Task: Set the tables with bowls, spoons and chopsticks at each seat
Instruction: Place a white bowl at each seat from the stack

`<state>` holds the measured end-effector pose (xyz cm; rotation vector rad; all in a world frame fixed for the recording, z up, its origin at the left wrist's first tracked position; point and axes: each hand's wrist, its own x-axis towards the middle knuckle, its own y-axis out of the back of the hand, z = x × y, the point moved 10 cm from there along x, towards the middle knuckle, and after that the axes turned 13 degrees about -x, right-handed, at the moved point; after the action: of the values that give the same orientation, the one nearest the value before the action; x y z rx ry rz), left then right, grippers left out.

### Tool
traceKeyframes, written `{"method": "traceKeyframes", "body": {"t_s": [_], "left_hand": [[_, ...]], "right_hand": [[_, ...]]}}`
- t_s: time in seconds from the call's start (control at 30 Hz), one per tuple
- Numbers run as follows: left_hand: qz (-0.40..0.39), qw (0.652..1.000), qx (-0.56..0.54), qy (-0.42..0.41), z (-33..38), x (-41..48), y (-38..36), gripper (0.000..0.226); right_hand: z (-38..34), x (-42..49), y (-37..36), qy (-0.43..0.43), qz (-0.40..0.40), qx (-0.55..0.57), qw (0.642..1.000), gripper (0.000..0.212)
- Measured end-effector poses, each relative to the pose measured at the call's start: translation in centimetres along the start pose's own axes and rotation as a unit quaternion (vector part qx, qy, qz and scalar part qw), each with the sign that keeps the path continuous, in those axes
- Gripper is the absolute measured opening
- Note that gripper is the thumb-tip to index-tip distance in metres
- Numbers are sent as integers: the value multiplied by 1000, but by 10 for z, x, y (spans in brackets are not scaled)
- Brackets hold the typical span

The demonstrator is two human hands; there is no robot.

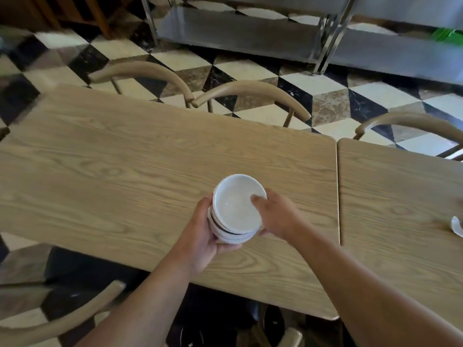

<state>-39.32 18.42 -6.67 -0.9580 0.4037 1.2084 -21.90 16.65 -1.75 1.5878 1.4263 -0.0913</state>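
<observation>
Bowls [231, 230] of white ceramic are held in one stack between both hands, over the near half of a light wooden table [112, 159]. The stack is cradled by the left hand [203, 234] from its left and lower side; the fingers are curled around the lower bowls, and the palm is placed under them. The top bowl [235, 199] is pinched by the right hand [278, 216] at its right rim: the thumb is laid inside the bowl, and the other fingers are hidden below the rim. Whether the stack touches the tabletop cannot be told.

A second table [400, 196] of the same wood is set just beside the first one on the right, with a thin gap between them. Near its right edge a white spoon [456, 225] is seen, cut by the frame, well apart from the hands. Curved wooden chairs [250, 92] are pushed to the far side of the tables, and one more chair back [62, 319] is seen at the near left. A checkered floor [250, 66] and a steel rack [238, 31] are seen behind.
</observation>
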Motion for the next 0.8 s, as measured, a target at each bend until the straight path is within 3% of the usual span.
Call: {"method": "traceKeyframes", "body": {"t_s": [0.2,0.47,0.63,0.8], "left_hand": [[-31,1000,1,-4,26,-12,46,48],[-58,998,-7,6,26,-18,68,54],[-66,998,-13,12,20,-17,72,51],[-78,997,-16,23,15,-15,63,58]], "right_hand": [[-41,-25,-28,9,40,-31,999,13],[-56,-41,-43,-15,52,-48,997,35],[-58,-41,-41,-7,54,-90,994,25],[-40,-38,-37,-33,34,-45,998,26]]}}
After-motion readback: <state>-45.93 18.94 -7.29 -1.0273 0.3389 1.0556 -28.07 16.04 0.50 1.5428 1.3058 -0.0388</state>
